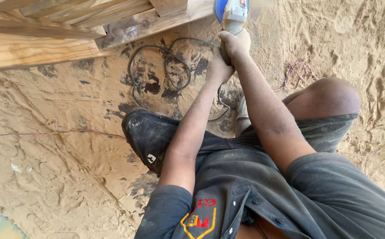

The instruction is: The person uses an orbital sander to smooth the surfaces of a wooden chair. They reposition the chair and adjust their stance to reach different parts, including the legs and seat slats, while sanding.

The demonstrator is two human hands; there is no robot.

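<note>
The person is crouching over a floor [59, 177] thick with pale sawdust, both arms reaching forward to a power grinder [233, 15] at the top of the view. The right hand [236, 43] is wrapping its grip tight around the tool's pale grey body, fingers closed on it, while the left hand [218, 68] is sitting just behind and below, its grip clamped on the rear of the handle, which is mostly hidden by the two hands. The grinder's blue disc guard [219, 9] is pressing up against the edge of a wooden frame [46, 40] of planks that is filling the upper left corner; whether the disc is actually touching the wood, I cannot tell. A black power cable [157, 66] is looping across the dusty floor below the frame, lying over dark patches where the sawdust has been scraped aside. The person's knees are showing, the left one in dark shorts [152, 137] speckled with dust, the right one bare [334, 93]. A thin reddish string [46, 132] is trailing across the floor on the left, and a tangle of similar string [296, 73] is lying near the bare knee
</note>
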